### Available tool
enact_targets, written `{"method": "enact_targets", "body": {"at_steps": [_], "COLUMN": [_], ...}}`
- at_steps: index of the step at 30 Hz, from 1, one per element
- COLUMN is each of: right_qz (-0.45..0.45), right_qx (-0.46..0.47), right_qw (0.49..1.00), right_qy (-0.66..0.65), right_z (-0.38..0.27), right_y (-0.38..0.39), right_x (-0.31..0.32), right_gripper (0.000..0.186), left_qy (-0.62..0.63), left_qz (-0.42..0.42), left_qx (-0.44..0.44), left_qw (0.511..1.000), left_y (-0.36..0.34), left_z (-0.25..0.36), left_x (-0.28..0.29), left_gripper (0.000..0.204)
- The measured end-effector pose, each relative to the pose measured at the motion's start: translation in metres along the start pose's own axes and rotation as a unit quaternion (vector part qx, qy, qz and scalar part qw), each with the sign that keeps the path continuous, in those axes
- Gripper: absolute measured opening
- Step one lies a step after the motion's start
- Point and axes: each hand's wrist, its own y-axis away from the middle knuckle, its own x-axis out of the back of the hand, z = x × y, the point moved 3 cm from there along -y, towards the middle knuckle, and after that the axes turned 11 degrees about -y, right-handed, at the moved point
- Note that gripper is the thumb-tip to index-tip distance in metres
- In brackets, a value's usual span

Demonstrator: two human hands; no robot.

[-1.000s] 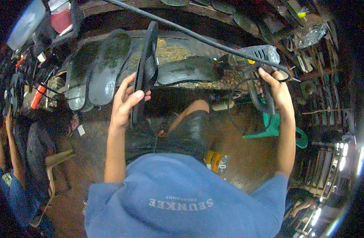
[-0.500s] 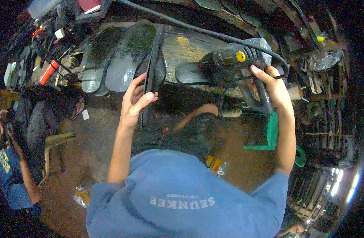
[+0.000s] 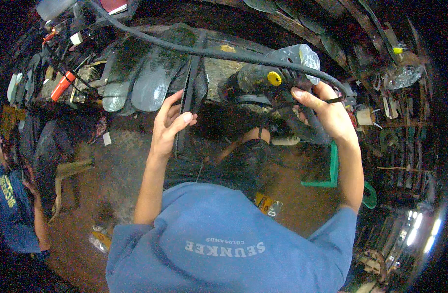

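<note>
My left hand (image 3: 168,129) pinches a thin, long dark piece (image 3: 191,88) with a ridged edge, held upright and seen nearly edge-on; its exact kind is unclear. My right hand (image 3: 331,110) is wrapped round a black power tool (image 3: 253,77) with a round yellow cap and a pale rear end. The tool's front points left, toward the dark piece, with a gap between them. A thick dark hose or cord (image 3: 209,52) runs across above both hands. Beyond my left hand lie long, rounded dark grey slabs (image 3: 150,88), shaped like soles.
An orange cylinder (image 3: 63,86) lies among clutter at the far left. Another person in a blue shirt (image 3: 14,210) is at the left edge. Below the bench are a green frame (image 3: 334,166), a yellow-labelled bottle (image 3: 268,204) and another bottle (image 3: 100,239).
The power tool has moved left, nearer the dark piece, with my right hand. The hose now hangs lower across the view. My left hand has shifted slightly right.
</note>
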Motion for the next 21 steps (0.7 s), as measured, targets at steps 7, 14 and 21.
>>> {"method": "enact_targets", "body": {"at_steps": [7,14,21], "right_qz": [0.029,0.160,0.208], "right_qx": [-0.027,-0.031,-0.044], "right_qw": [0.999,0.987,0.977], "right_qy": [0.004,-0.012,-0.022], "right_z": [0.020,0.046,0.061], "right_y": [0.027,0.062,0.070], "right_x": [0.030,0.069,0.102], "right_gripper": [0.040,0.033,0.038], "left_qy": [-0.002,0.007,-0.006], "left_qz": [-0.010,-0.024,-0.047], "left_qx": [0.007,-0.016,-0.011], "left_qw": [1.000,1.000,0.999], "left_y": [-0.011,-0.019,-0.015], "left_z": [-0.003,-0.006,0.000], "left_x": [-0.012,-0.018,-0.022], "left_gripper": [0.076,0.074,0.074]}}
